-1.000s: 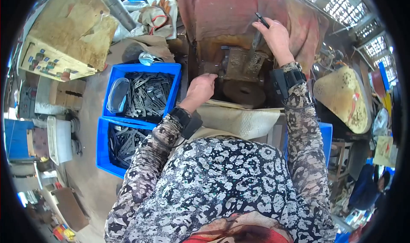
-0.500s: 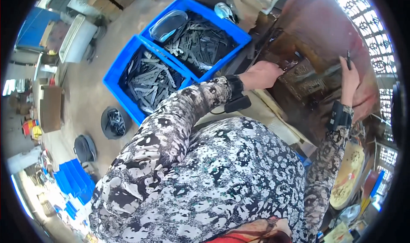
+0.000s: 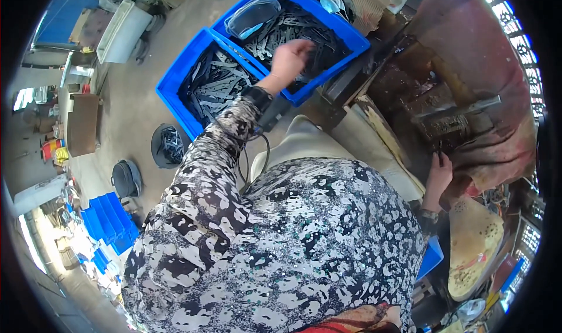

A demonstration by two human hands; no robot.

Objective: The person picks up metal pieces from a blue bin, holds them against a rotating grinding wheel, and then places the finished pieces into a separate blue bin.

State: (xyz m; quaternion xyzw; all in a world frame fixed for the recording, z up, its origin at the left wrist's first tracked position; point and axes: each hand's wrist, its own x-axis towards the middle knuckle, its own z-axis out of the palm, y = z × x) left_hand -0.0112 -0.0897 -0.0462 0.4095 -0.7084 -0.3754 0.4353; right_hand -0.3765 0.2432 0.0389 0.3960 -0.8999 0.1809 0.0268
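Note:
My left hand point(image 3: 288, 62) is over the farther blue bin point(image 3: 355, 51), which holds many flat grey metal strips point(image 3: 290, 31). Its fingers are curled together; a dark smear shows beside them, and what they hold, if anything, I cannot make out. At the right, my right hand point(image 3: 439, 174) closes on a thin dark tool point(image 3: 440, 148), whose tip points toward a dark, wet metal block point(image 3: 448, 128). The block sits on an oily brown work surface point(image 3: 410, 69).
A second blue bin point(image 3: 165, 87) of strips adjoins the first. A clear-lidded container point(image 3: 253, 17) rests in the farther bin. A dark bucket point(image 3: 168, 146) of strips stands on the floor at left. Reddish cloth point(image 3: 486, 58) covers the right side; a stained pale-yellow seat point(image 3: 475, 245) is below it.
My left hand has moved from the wet work surface left to above the farther bin. My right hand has come down and nearer, the tool still in it. The view has shifted slightly.

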